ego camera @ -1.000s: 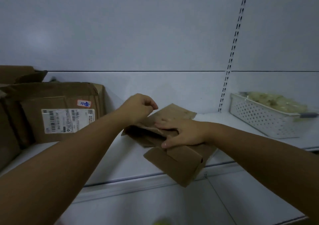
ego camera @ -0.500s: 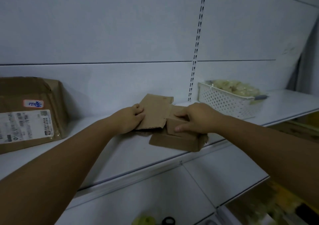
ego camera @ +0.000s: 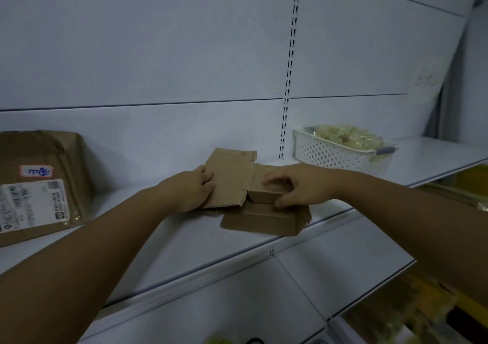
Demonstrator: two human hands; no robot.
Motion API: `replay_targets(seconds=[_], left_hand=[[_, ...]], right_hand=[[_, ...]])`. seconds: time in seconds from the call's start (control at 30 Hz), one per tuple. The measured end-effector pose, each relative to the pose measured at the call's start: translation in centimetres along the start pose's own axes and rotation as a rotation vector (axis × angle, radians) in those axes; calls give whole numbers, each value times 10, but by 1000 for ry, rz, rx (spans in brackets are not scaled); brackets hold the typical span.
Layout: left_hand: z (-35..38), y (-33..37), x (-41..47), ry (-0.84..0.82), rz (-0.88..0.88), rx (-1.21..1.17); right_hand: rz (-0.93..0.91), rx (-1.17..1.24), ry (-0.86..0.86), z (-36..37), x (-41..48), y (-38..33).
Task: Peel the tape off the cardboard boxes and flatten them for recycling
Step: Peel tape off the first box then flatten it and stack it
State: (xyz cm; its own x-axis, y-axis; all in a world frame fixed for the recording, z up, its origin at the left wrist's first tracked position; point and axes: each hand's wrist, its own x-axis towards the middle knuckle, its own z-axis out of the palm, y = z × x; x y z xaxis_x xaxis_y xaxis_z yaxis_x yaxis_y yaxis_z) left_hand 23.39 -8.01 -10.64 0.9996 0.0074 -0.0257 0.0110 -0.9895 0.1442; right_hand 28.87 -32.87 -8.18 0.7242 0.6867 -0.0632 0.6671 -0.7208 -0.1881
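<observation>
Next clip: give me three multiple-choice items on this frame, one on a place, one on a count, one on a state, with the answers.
1. Where does the white perforated basket stand?
A. Right of the small cardboard box, on the same shelf
B. On the floor
C. On top of the labelled box

2. How many stickers show on the large cardboard box at left?
A. None
B. Two
C. Five

3. What state is the small box in?
A. Sealed and upright
B. Partly opened out, flaps spread
C. Torn into separate pieces

Answers: 1 A, it sits on the shelf to the right. 2 B, a small sticker above a barcode label. 3 B, the left hand and right hand both grip its flaps.
</observation>
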Motion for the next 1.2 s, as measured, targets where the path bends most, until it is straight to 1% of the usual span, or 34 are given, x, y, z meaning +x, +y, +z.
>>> replay_targets(seconds=[0.03, 0.1, 0.13, 0.17, 0.23, 0.3, 0.33, 0.37, 0.4, 0.47, 0.53, 0.57, 0.6, 0.67, 0.7, 0.73, 0.77, 0.87, 0.93, 1.0, 1.07, 1.13, 1.2], left_hand=[[-1, -2, 1, 1, -2, -8], [-3, -5, 1, 14, -14, -38], [-4, -6, 0, 26, -18, -44], [-6, -5, -1, 44, -16, -38], [-8, -1, -5, 129, 27, -25], [-8, 7, -11, 259, 155, -91], [-8, 11, -15, 280, 228, -153], [-9, 15, -19, 259, 285, -196], [-10, 18, -22, 208, 308, -180], [-12, 25, -22, 146, 304, 3], [-12, 30, -18, 196, 301, 115], [-13, 33, -16, 214, 310, 107], [-13, 34, -14, 193, 321, 69], [-11, 32, -10, 32, 315, -38], [-11, 30, -9, -57, 297, -76], [-11, 28, -8, -110, 278, -94], [-10, 24, -7, -120, 269, -99], [1, 17, -8, -26, 338, -36], [11, 12, -9, 2, 356, 8], [14, 8, -9, -27, 274, -39], [12, 7, -9, -61, 216, -75], [15, 7, -9, -70, 231, 8], [25, 9, -12, -58, 258, 96]], right_hand=[[3, -86, 26, 1, -1, -1], [-20, -301, 139, 6, 0, -5], [-27, -368, 191, 6, 1, -6], [-29, -373, 225, 5, 1, -6], [-31, -293, 235, 2, 0, -3], [-62, -254, 219, -2, -1, 2], [-73, -257, 220, -3, -2, 5], [-81, -260, 224, -3, -3, 8], [-86, -255, 223, -3, -3, 11], [-85, -209, 220, -3, -3, 14], [-83, -108, 216, -4, -2, 16], [-79, -64, 205, -5, -2, 17], [-72, -23, 184, -5, -2, 18], [-62, 77, 131, -3, -3, 20], [-62, 113, 134, 0, -4, 19], [-61, 113, 155, 3, -5, 18], [-62, 67, 189, 6, -5, 16], [-100, -145, 277, 16, -7, 8], [-124, -306, 275, 21, -9, 3], [-121, -513, 237, 22, -5, 0], [-108, -670, 247, 28, 0, -1], [-131, -671, 277, 32, 1, 3], [-115, -468, 286, 31, -2, 12]])
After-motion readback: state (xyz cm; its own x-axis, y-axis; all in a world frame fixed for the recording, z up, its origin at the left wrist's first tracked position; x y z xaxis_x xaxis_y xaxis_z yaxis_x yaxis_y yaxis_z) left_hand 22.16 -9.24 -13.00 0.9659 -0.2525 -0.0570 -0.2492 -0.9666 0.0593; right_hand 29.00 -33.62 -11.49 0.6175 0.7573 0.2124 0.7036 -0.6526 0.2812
